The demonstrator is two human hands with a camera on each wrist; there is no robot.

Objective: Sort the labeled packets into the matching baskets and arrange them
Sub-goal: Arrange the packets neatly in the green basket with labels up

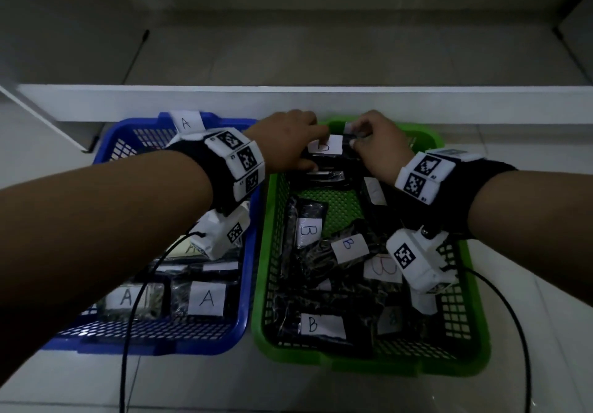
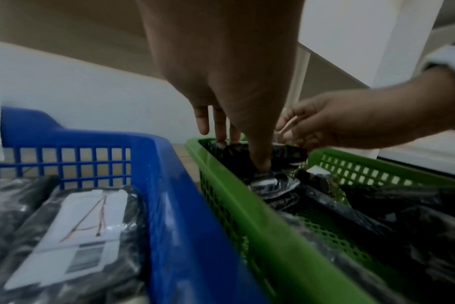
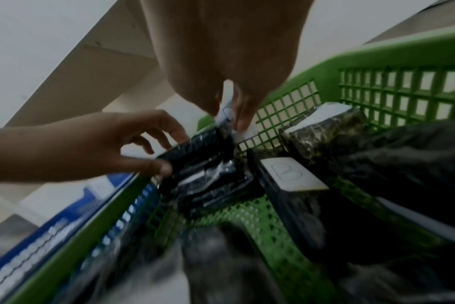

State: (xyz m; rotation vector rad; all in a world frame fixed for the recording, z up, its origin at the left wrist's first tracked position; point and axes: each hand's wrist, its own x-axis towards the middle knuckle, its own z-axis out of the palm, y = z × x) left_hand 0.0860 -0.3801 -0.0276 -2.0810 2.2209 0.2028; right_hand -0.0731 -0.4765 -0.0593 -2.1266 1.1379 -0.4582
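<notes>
Grip, right hand: fingers and thumb pinched on the right end of the held packet, at the far end of the green basket.
Grip, left hand: thumb and fingers curled over the same packet's left end, thumb on the near edge, fingertips over the far edge.
Held packet: black wrap, white label facing up; the letter reads most likely as B, though the left hand partly covers it.
Long axis: left to right across the basket, parallel to its far wall; one hand at each end, neither nearer than the other.
Direction from grip: the packet lies between the two hands, just above the stacked packets below it.
Judged next move: lower it flat onto that stack, axis unchanged.
Other B packets: loose and tilted in the near half of the green basket, not yet arranged.
Blue basket: touching the green one on its left; A packets lie flat inside.
</notes>
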